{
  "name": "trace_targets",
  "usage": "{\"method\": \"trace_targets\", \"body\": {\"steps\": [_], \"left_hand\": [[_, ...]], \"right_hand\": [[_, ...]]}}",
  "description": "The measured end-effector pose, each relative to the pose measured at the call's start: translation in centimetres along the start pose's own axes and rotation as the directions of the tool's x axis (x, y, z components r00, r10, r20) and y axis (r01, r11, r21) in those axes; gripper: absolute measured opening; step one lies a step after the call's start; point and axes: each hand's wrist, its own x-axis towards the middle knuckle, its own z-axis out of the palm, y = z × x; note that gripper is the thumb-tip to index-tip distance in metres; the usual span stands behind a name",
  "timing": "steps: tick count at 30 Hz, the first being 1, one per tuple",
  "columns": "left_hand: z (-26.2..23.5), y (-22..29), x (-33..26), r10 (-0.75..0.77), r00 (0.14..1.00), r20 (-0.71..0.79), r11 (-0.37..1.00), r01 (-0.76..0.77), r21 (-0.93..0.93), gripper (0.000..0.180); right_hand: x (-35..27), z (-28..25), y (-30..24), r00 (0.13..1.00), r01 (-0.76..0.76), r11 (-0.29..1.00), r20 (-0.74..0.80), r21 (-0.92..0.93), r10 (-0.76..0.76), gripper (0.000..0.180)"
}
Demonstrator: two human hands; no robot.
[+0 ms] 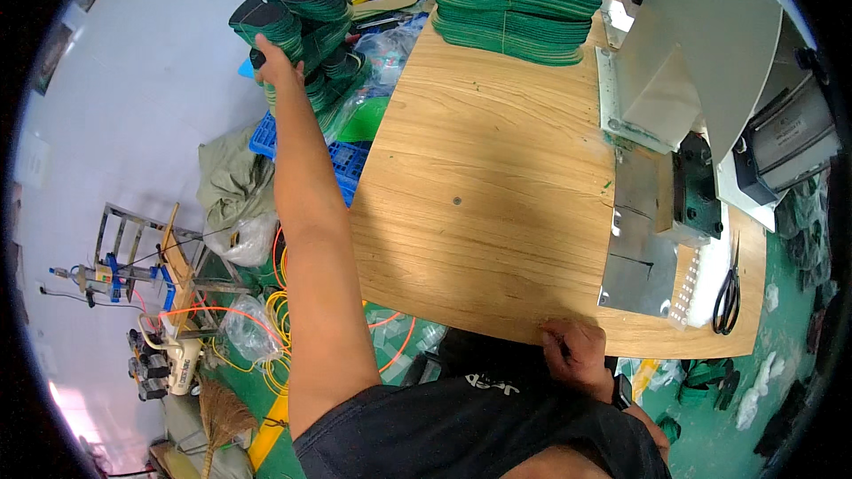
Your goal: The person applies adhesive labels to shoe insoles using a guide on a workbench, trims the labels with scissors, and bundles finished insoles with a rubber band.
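Observation:
My left arm stretches out to the far left, where my left hand [280, 65] closes round the near end of a stack of green insole-shaped pieces [306, 7] with black tops. A small dark bit shows beside its fingers; the fingertips are partly hidden. My right hand [575, 353] rests at the near edge of the wooden table [479, 151], its fingers curled in. What lies inside them, if anything, is hidden. At the table's far side stands a tall stack of similar green pieces [519, 9], tied with thin string.
A machine with a pale guard plate [666, 80] and a cylinder [788, 135] stands on the right. Near it lie a metal plate [637, 257] and black-handled scissors [728, 300]. Blue crates [346, 162], yellow hoses [278, 319] and a broom [222, 412] are on the left.

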Motion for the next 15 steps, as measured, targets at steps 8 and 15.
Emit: {"method": "trace_targets", "body": {"steps": [8,15], "left_hand": [[2.7,2.6,1.5,-0.192,0.981,0.017,0.966,0.186,0.180,0.124],[-1.2,2.5,4.7,0.207,0.959,0.196,0.976,-0.217,0.028,0.079]], "right_hand": [[0.4,0.8,0.4,0.988,0.086,0.995,-0.131,0.055,-0.078,0.009],[1.0,0.0,-0.9,0.997,-0.023,0.999,-0.076,0.034,0.026,0.004]]}}
